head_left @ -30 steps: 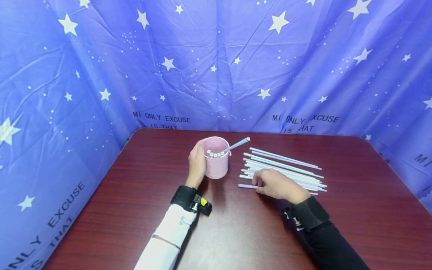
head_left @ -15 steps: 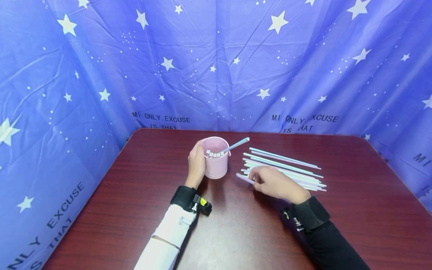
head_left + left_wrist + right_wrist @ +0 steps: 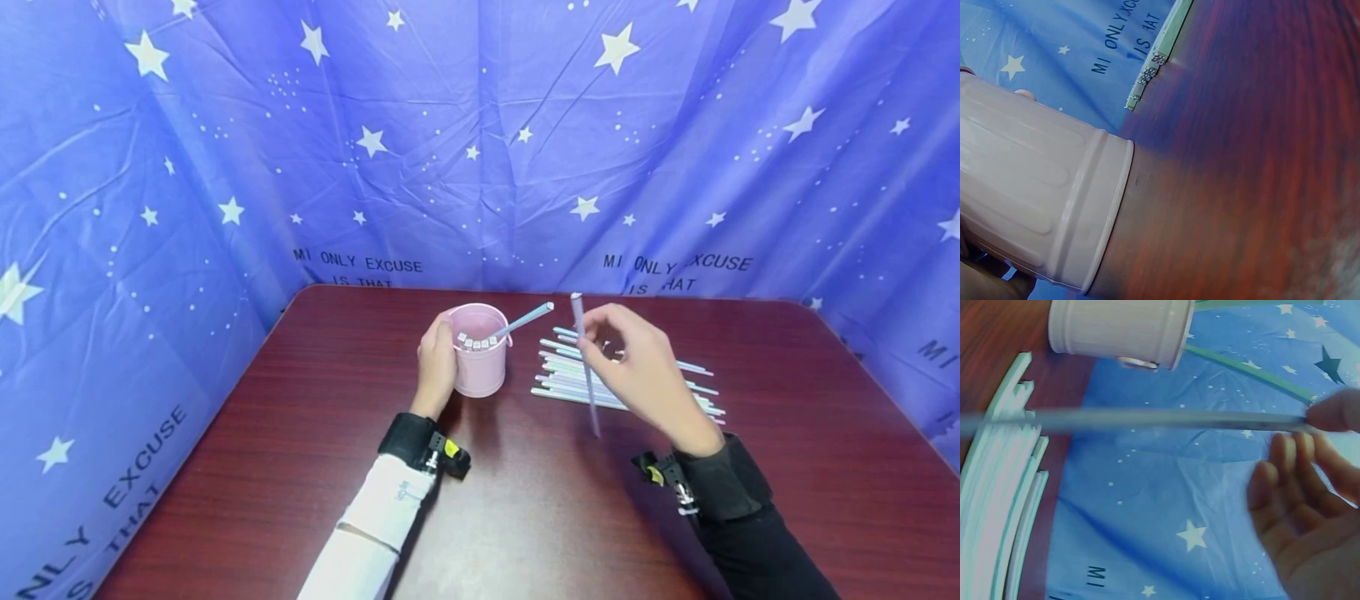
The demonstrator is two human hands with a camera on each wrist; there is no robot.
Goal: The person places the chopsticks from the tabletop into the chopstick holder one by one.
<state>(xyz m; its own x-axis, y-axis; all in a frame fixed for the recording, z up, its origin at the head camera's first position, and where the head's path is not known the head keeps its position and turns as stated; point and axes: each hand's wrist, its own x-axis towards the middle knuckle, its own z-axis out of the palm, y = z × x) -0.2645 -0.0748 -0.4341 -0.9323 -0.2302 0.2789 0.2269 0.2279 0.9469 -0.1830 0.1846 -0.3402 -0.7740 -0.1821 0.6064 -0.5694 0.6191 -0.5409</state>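
My left hand [image 3: 437,367] grips the side of a small pink bucket [image 3: 482,372] standing on the table. Inside it, several square whitish stick ends show along the near rim, and a blue stick [image 3: 531,318] leans out to the right. My right hand [image 3: 637,358] pinches a thin pale purple stick [image 3: 589,387] near its top between thumb and fingertips. That stick is raised nearly upright, right of the bucket and in front of the pile of pastel sticks [image 3: 558,385]. In the right wrist view, the held stick [image 3: 1179,419] is blurred and the other fingers are loosely bent.
The pile of sticks lies roughly parallel on the dark red wooden table [image 3: 487,517], right of the bucket and partly behind my right hand. A blue star-patterned curtain [image 3: 480,167] closes off the table's back and sides.
My right hand has picked the purple stick up from the near side of the pile, lifted it and turned it nearly upright. The left hand and bucket have stayed put.
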